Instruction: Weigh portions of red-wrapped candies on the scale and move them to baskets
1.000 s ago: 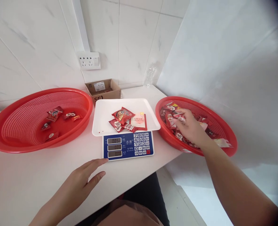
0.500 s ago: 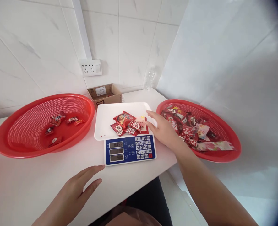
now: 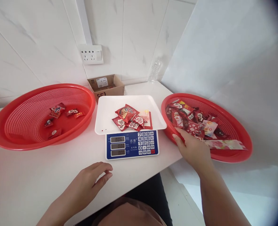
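Observation:
Several small red snack packets (image 3: 127, 113) lie piled on the white tray (image 3: 106, 108) of a blue weighing scale (image 3: 132, 145), with a red-edged card (image 3: 148, 118) partly under them at the right. My right hand (image 3: 192, 147) is over the near left rim of the right red basket (image 3: 226, 122), thumb and forefinger apart, with nothing visible between them. Its other fingers are hidden. That basket holds many packets and a long floral strip (image 3: 226, 144). Just below the scale's left corner, my left hand (image 3: 91, 180) hovers or rests with loosely bent fingers, thumb apart, holding nothing.
Another red basket (image 3: 18, 103) at the left contains several packets (image 3: 57, 110). Behind the tray stands an open cardboard box (image 3: 110, 91). A clear plastic bottle (image 3: 155, 70) is by the wall, and a socket (image 3: 91, 54) is mounted above the box.
My right hand has left the card on the tray and moved right to the basket's rim. My left hand has shifted slightly right, its fingers more bent. The view has tilted a little.

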### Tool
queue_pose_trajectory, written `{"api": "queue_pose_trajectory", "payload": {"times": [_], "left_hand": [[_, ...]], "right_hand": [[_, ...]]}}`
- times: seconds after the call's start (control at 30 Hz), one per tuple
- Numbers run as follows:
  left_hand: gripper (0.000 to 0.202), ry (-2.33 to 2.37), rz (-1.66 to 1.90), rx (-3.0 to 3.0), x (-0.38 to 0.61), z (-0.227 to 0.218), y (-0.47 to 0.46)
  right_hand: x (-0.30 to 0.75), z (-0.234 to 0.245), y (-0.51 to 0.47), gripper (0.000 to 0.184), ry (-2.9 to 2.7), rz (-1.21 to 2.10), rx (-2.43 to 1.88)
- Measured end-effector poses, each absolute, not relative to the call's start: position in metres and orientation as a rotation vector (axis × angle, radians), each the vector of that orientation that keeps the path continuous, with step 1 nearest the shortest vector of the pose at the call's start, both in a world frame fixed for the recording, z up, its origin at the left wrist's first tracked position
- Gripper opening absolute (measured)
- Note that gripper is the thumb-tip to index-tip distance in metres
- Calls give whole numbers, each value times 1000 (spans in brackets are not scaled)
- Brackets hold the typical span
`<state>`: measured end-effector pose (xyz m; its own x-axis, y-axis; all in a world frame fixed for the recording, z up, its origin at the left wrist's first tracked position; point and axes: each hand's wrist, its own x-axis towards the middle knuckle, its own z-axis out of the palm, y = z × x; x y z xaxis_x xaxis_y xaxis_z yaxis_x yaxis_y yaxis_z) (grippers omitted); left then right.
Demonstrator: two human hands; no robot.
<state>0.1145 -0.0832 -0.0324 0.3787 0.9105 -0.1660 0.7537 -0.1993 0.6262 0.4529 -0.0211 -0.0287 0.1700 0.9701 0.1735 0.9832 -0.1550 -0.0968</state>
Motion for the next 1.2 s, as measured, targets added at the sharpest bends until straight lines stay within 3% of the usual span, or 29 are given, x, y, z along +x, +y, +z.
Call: {"api": "queue_pose_trajectory", "payload": {"times": [0.3, 0.57, 0.9, 1.2], "left_hand": [[26, 1384, 320, 2035, 124, -32, -77], [33, 1223, 430, 2487, 161, 3, -23], [47, 1045, -90, 2780, 223, 43, 80], [20, 1111, -289, 2759, 236, 63, 92]], "right_hand": [[454, -35, -20, 46, -1934, -254, -2217], [453, -34, -20, 45, -1944, -285, -2206], [450, -32, -21, 44, -1966, -265, -2185], [449, -33, -21, 38, -1960, -333, -2180]]}}
